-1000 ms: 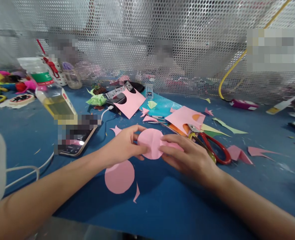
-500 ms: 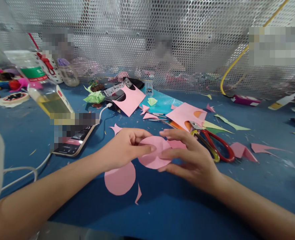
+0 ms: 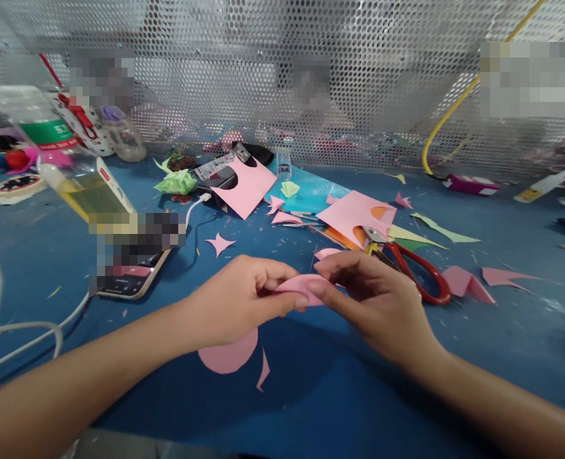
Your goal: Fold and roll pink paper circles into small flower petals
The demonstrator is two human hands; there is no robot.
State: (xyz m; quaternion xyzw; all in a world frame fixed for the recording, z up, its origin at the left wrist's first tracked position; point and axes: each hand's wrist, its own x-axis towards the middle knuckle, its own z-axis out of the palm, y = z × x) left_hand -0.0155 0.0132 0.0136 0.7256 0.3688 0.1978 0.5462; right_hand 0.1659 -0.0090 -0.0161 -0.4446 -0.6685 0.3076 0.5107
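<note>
Between my two hands, above the blue table, a pink paper circle (image 3: 294,284) is bent over into a half-round shape. My left hand (image 3: 237,296) pinches its left part, thumb in front and fingers behind. At its right side my right hand (image 3: 373,293) grips the edge between thumb and fingers. A second pink paper circle (image 3: 228,352) lies flat on the table, partly covered by my left hand. Beside it is a thin pink paper sliver (image 3: 263,371). Behind my right hand, red-handled scissors (image 3: 426,274) rest partly hidden, and more pink paper (image 3: 328,253) peeks out.
A phone (image 3: 139,274) with a white cable and a tilted bottle (image 3: 91,191) stand at left. Pink sheets with round cut-outs (image 3: 251,191) and scraps (image 3: 467,284) lie farther back and right. A perforated metal panel (image 3: 263,38) closes off the back.
The pink circle in my hands was nearly flat and is now folded over. My right fingers have closed in on its edge. The view has shifted slightly.
</note>
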